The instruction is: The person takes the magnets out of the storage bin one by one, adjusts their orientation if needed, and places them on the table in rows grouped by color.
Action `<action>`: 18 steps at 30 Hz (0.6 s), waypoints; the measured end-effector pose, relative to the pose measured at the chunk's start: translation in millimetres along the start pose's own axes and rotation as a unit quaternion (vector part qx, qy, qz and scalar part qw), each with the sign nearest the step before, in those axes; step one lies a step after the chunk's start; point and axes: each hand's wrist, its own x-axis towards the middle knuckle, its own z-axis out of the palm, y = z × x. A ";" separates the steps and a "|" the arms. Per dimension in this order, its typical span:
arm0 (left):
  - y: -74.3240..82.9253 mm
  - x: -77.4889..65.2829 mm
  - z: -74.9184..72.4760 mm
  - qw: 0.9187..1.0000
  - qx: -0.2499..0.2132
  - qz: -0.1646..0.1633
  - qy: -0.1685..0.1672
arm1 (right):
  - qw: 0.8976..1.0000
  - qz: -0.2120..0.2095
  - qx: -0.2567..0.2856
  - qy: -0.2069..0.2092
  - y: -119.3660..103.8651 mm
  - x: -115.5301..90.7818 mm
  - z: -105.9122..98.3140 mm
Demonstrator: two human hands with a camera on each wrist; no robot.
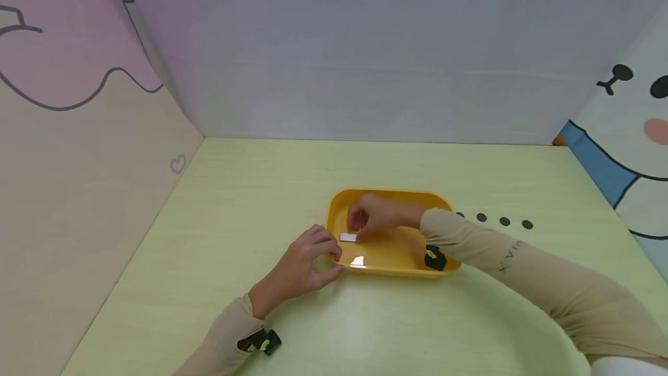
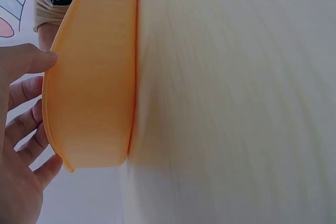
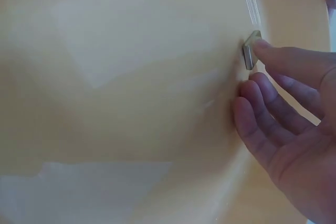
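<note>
A shallow yellow tray (image 1: 396,257) with rounded corners lies on the table. At its near left corner my left hand (image 1: 308,260) holds the rim, thumb on the near side and fingers along the left end. In the left wrist view, the thumb and fingertips sit along the rim of the tray (image 2: 94,77). Inside the tray, toward the left, is a small shiny silver rectangular block (image 1: 348,237). My right hand (image 1: 378,213) reaches in and pinches the block's end. The right wrist view shows the thumb on the block (image 3: 251,52), with the index fingertip partly hidden.
Several black round dots (image 1: 504,221) form a row right of the tray, partly behind the right sleeve (image 1: 522,266). A pale wall (image 1: 365,74) stands behind the light green table (image 1: 250,190), with printed panels on both sides. Black wrist cameras (image 1: 259,341) sit on the sleeves.
</note>
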 end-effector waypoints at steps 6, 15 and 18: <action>0.2 0.4 0.3 1.000 0.000 0.000 -0.002 | 1.000 0.009 -0.003 0.011 -0.1 4.9 8.1; -1.0 -0.2 1.3 1.000 0.003 -0.001 -0.002 | 0.999 0.022 -0.033 0.019 -0.8 9.0 11.6; -2.1 -0.9 1.9 1.000 0.001 0.000 -0.002 | 0.999 0.032 -0.028 0.010 -3.0 9.3 11.8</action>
